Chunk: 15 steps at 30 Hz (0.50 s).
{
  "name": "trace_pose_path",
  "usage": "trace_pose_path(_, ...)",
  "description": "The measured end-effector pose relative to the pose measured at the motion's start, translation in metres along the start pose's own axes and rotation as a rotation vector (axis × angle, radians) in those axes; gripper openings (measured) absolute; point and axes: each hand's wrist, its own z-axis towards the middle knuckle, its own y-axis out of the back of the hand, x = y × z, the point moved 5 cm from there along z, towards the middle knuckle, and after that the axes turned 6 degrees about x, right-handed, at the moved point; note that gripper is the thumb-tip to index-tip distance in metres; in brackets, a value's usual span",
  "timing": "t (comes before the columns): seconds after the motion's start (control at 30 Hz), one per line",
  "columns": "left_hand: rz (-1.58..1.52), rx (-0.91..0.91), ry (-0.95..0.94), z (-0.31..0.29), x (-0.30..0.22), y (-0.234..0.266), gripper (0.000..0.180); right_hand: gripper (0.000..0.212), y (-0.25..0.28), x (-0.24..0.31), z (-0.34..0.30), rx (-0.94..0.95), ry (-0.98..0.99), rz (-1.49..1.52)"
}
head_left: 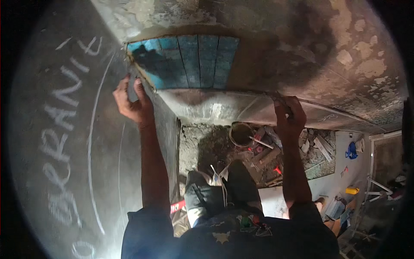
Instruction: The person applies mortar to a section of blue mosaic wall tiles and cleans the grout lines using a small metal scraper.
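Several blue tiles (189,62) sit side by side on the wall ahead of me, ending at the left corner. My left hand (134,103) is raised just below their lower left edge, thumb and forefinger apart with nothing visible between them. To the right, my right hand (291,114) is at the ledge (258,93) that runs along under the tiles. Its fingers are bent together near the ledge's edge; whatever they pinch is too small or hidden to tell. Brown, damp-looking wall (267,64) shows to the right of the tiles.
A grey wall (69,129) with chalk lettering and lines stands close on my left. Below lies rubble with a round bucket (241,134), wood scraps (323,148) and a red tool (278,169). At lower right are a blue bundle (351,150) and a yellow object (352,190).
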Motion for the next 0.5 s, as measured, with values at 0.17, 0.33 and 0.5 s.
trace_pose_path(0.17,0.049,-0.229,-0.274,0.043,0.040,-0.022,0.031,0.018,-0.078,-0.005,0.070,-0.197,0.333,-0.041)
trace_pose_path(0.33,0.102,-0.360,-0.417,0.023,0.060,-0.041,0.029,0.013,-0.090,-0.015,0.094,-0.313,0.705,-0.266)
trace_pose_path(0.5,0.110,-0.433,-0.578,0.039,0.078,-0.052,0.036,0.019,-0.105,-0.023,0.099,-0.401,0.813,0.016)
